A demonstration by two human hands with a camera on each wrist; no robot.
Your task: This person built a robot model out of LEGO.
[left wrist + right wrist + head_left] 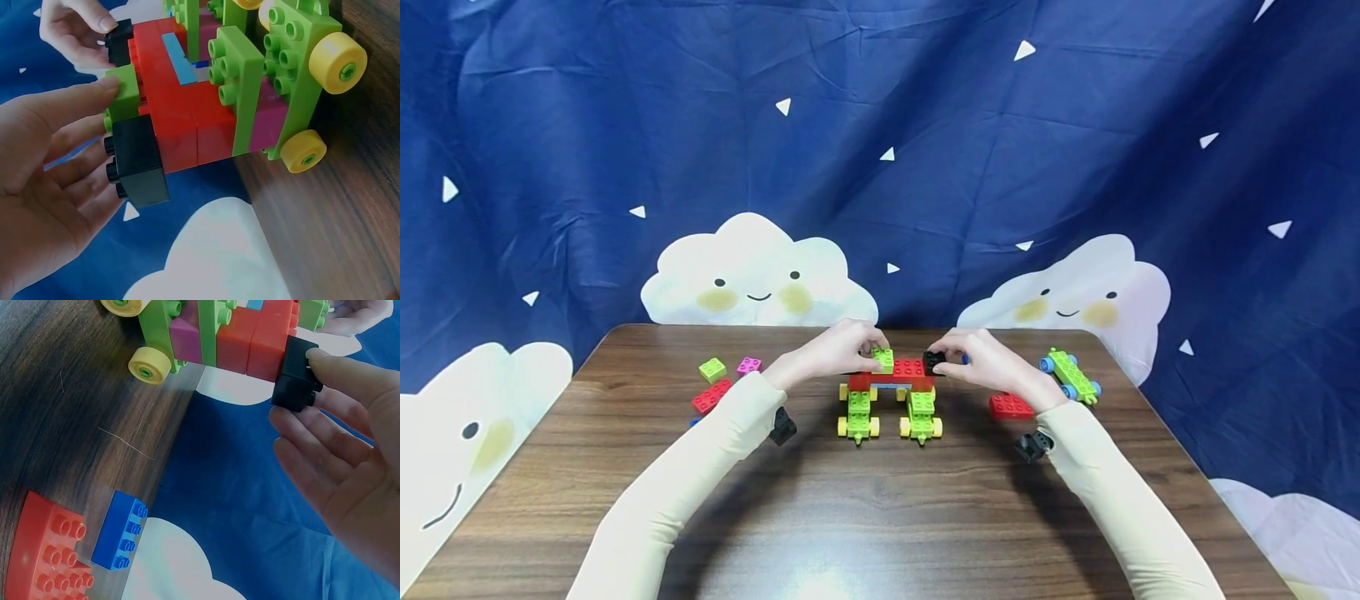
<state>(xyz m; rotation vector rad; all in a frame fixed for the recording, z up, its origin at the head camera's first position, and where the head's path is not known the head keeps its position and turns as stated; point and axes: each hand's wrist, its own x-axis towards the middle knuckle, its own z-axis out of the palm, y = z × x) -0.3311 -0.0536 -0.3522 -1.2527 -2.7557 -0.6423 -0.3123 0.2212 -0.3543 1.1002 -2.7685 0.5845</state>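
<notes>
A toy-brick build stands at the middle of the table: red bricks [909, 372] bridge two lime wheeled bases [858, 415] with yellow wheels [337, 62]. My left hand [842, 348] pinches a lime brick [125, 94] between thumb and fingers, against the top of the red bricks. Beside it, a black brick [142, 164] sits at the left end of the red top. At the opposite end, my right hand [976, 352] pinches another black brick [294, 376] against the red top, its thumb on the studs' side. Whether these pinched bricks are fully seated I cannot tell.
Left of the build lie a loose lime brick [712, 370], a magenta brick [749, 366] and a red brick [711, 396]. To the right are a red brick [1011, 406], a blue brick [120, 530] and a lime base with blue wheels [1072, 377]. A blue curtain hangs behind the table.
</notes>
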